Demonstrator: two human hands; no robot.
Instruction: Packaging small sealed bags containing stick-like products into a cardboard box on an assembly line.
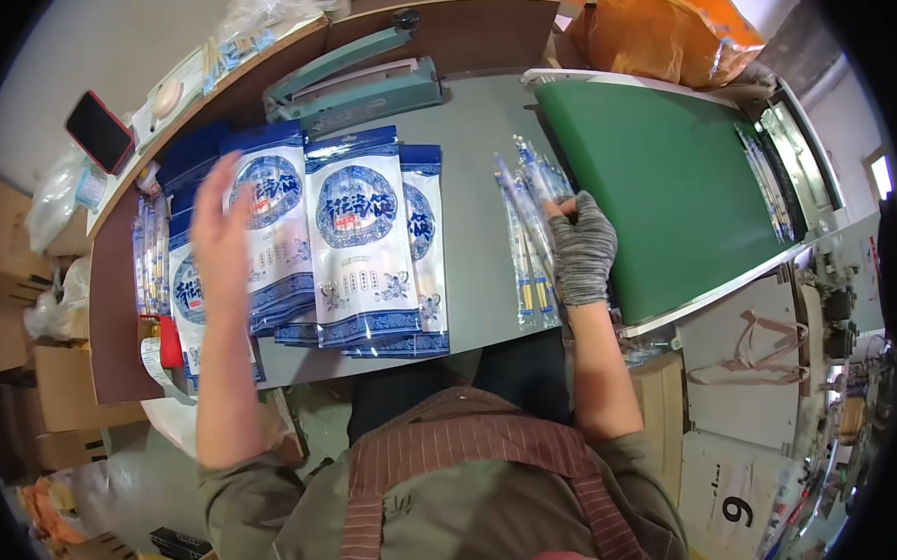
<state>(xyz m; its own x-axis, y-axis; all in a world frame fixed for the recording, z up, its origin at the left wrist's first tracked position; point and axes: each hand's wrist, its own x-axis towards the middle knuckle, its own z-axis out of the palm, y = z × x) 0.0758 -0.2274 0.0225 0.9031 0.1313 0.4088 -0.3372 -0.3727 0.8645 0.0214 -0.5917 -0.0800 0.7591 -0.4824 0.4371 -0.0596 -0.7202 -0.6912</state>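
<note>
My left hand, blurred by motion, is over the blue-and-white pouches on the left, its fingers stretched out and apart. Nothing shows in it. More printed pouches lie overlapping in stacks beside it. My right hand, in a grey striped fingerless glove, closes on the right side of a bunch of clear-wrapped chopsticks. These are slim, with blue patterned ends and yellow bands, and lie on the grey tabletop. The glove covers part of the bunch.
A green conveyor belt with white side rails adjoins the table; more wrapped sticks lie at its far right end. A teal long-armed sealer stands at the back. A phone rests on the left ledge, an orange bag behind the belt.
</note>
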